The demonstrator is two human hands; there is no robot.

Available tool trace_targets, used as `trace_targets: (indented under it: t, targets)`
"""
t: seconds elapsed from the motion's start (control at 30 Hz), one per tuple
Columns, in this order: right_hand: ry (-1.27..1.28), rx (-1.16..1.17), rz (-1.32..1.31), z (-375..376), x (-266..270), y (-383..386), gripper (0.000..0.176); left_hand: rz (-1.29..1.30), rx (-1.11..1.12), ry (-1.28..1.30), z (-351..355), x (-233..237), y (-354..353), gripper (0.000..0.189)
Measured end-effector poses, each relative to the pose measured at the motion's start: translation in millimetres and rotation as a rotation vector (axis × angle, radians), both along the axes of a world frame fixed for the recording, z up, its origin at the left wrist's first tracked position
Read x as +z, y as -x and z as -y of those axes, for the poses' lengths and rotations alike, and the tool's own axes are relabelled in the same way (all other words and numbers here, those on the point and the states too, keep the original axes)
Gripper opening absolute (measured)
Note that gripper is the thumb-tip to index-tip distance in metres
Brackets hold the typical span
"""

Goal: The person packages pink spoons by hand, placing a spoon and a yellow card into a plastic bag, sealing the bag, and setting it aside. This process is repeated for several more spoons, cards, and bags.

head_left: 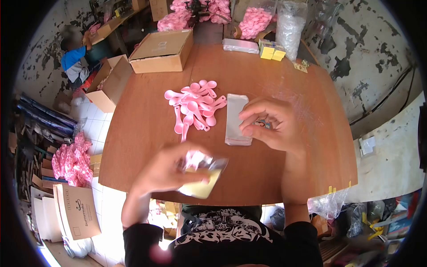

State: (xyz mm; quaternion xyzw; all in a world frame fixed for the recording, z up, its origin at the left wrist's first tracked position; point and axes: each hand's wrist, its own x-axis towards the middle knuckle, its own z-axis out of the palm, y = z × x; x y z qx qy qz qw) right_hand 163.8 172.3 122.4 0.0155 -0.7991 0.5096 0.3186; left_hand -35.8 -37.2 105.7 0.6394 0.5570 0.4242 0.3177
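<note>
My left hand [171, 169] is closed on a small clear plastic bag [223, 163] near the table's front edge. A yellow card [202, 184] shows in the bag, with a blurred pink and white patch above it. My right hand [271, 122] curves over the right side of a stack of clear plastic sleeves [235, 120], thumb and fingertips apart. Through the curl of its fingers a small printed patch [262, 123] shows, mostly hidden. Left of the sleeves lies a loose pile of pink plastic spoons [193, 104].
On the brown table [311, 155], a closed cardboard box [162, 51] stands back left. Yellow boxes [271, 50], a tall bag of clear plastic [290, 29] and a bag of pink pieces [255, 22] stand at the back. A person [74, 60] sits far left beside an open carton [108, 84].
</note>
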Motion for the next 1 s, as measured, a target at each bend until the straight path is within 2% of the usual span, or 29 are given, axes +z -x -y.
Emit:
trace_targets:
  t: [0.03,0.1,0.13,0.17,0.23,0.3,0.33,0.37,0.4,0.43,0.47,0.5,0.57,0.7,0.77,0.83,0.87,0.9,0.93,1.0]
  targets:
    - [0.018,0.002,0.008,-5,1,-4,0.022,-0.075,-0.078,-0.083,25,-8,0,0.042]
    - [-0.156,-0.074,0.172,-17,2,-7,0.019,-0.159,-0.188,0.042,71,-31,4,0.031]
    - [-0.192,-0.116,0.204,-19,1,-5,0.017,-0.179,-0.170,0.174,91,-42,6,0.029]
    - [-0.176,-0.117,0.210,-22,-5,-2,0.017,-0.249,-0.121,0.503,116,-61,10,0.034]
    - [-0.306,-0.197,0.363,-31,-19,4,0.018,-0.359,0.065,0.770,148,-95,10,0.040]
    - [-0.346,-0.208,0.396,-42,-39,12,0.012,-0.473,0.283,0.814,175,-117,1,0.051]
    - [-0.441,-0.204,0.460,-48,-52,17,0.011,-0.516,0.264,0.846,181,-121,-4,0.051]
    - [-0.537,-0.200,0.522,-52,-63,19,0.011,-0.514,0.264,0.849,180,-125,-5,0.051]
    - [-0.535,-0.197,0.522,-50,-67,21,0.011,-0.403,0.209,0.974,171,-125,-10,0.049]
    - [-0.551,-0.206,0.700,-46,-70,24,0.012,-0.288,0.152,1.095,162,-125,-12,0.047]
    - [-0.565,-0.214,0.877,-43,-74,26,0.013,-0.104,0.024,0.812,154,-124,-10,0.039]
    - [-0.564,-0.212,0.877,-44,-80,29,0.013,-0.104,0.025,0.813,138,-112,-10,0.039]
    - [-0.544,-0.183,0.986,-46,-93,33,0.017,-0.055,-0.238,0.426,95,-70,-14,0.034]
    - [-0.568,-0.145,0.880,-51,-100,33,0.014,-0.195,-0.397,0.068,3,-14,12,0.028]
    - [-0.643,-0.136,0.903,-53,-104,34,0.012,-0.223,-0.353,0.222,-51,4,33,0.031]
    - [-0.620,-0.126,0.887,-57,-117,33,0.011,-0.128,-0.272,0.121,-101,-4,54,0.028]
    - [-0.599,-0.115,0.871,-60,-119,32,0.011,-0.130,-0.274,0.116,-121,-12,60,0.028]
    - [-0.603,-0.118,0.871,-60,-118,31,0.011,-0.145,-0.187,0.058,-139,-22,65,0.027]
    - [-0.630,-0.131,0.822,-60,-117,28,0.010,-0.160,-0.098,0.004,-148,-23,62,0.026]
    - [-0.654,-0.135,0.771,-61,-118,25,0.010,-0.195,-0.113,0.056,-152,-28,50,0.026]
